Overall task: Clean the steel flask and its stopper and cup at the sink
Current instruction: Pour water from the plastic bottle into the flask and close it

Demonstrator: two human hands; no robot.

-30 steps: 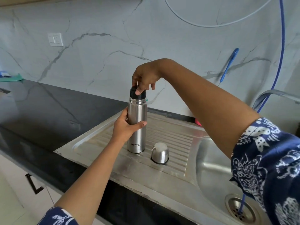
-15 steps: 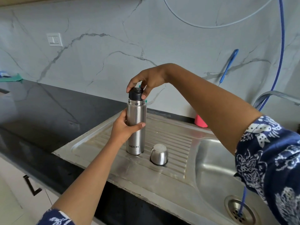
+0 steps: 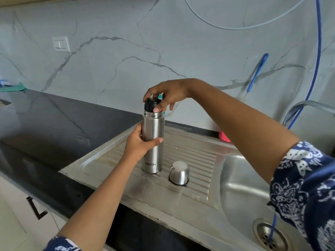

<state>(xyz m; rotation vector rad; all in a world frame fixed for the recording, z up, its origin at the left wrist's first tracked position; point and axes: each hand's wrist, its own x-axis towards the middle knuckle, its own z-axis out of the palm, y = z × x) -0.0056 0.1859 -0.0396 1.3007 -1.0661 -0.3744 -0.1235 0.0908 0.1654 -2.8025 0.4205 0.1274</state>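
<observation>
While my left hand (image 3: 139, 144) grips the one steel flask (image 3: 152, 154) standing on the drainboard (image 3: 108, 160), my right hand (image 3: 168, 95) pinches its one black stopper (image 3: 150, 105) on top. The one cup (image 3: 179, 173) is off, upside down just beside the flask. I think no washing has begun, so all three need cleaning.
</observation>
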